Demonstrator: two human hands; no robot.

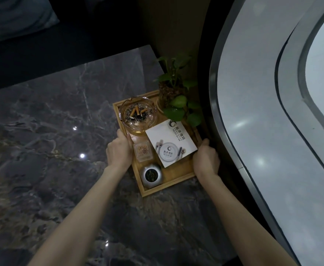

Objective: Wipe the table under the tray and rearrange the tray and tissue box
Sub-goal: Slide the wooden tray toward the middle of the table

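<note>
Wooden tray [173,177] sits at the desk's [51,131] 3 o'clock edge. Left hand [119,150] and right hand [206,159] each clamp a side rail.

Risks, head view: any tilt could slide the full glass ashtray [138,115], spilling ash; the tall plant [176,96] may topple. White tissue box [171,144] lies askew.

You are looking down at a dark grey marble-patterned table [61,131], glossy, with pale veins and small bright light reflections on its surface. Directly on it sits one wooden tray [173,182], set at an angle near the table's far right corner, close to the right edge. The rest of the tabletop you see is bare stone.
</note>
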